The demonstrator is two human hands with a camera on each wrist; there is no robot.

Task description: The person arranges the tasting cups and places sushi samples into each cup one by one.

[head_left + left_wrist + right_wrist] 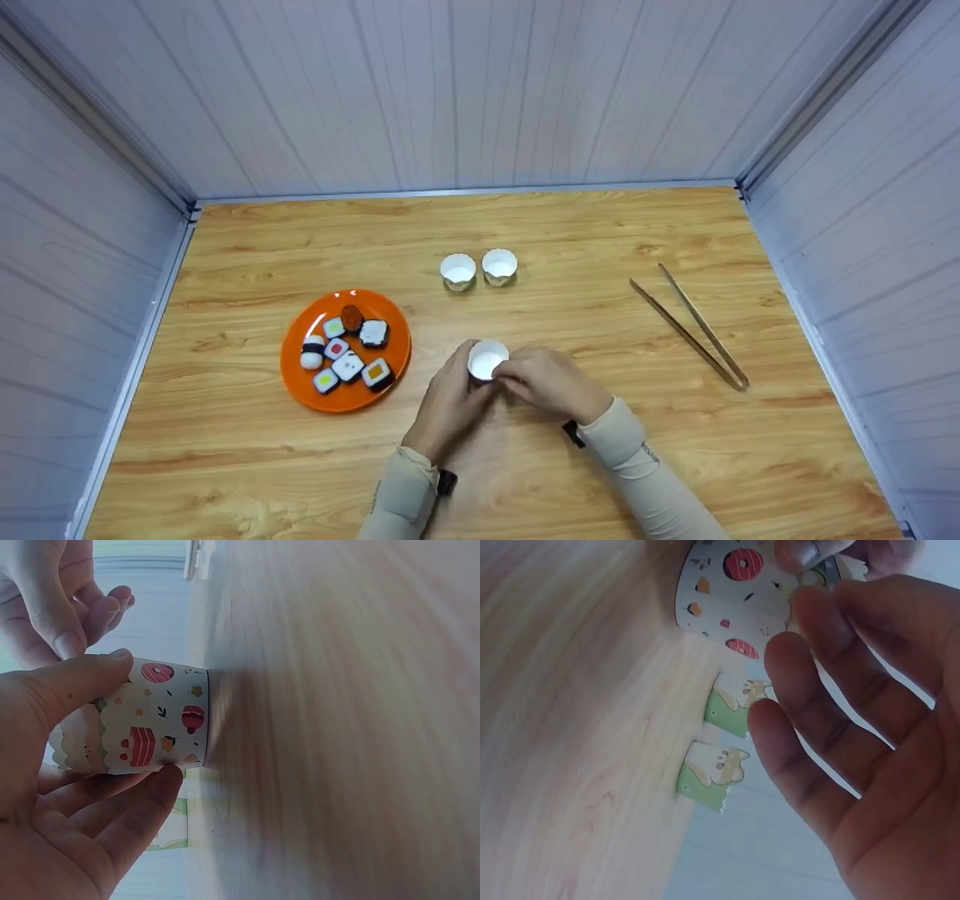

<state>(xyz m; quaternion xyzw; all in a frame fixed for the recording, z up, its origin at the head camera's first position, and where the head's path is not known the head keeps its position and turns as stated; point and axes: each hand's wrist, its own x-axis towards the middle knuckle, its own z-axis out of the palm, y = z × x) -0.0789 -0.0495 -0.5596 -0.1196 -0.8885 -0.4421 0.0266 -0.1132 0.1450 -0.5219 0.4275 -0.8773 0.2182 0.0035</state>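
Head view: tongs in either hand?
No, the tongs lie on the table while the left hand and right hand are both at a patterned cup.

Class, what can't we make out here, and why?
Head view: the right sleeve's dark marking, too small to read.
Left wrist view: how many paper cups are nested; the left hand partly covers their rims.
Left wrist view: most of a green cup, behind the left hand.
Right wrist view: one side of the paper cups, cut off by the top edge.

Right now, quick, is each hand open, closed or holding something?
Left hand: closed around a stack of paper cups.
Right hand: closed, pinching the stack at its rim.
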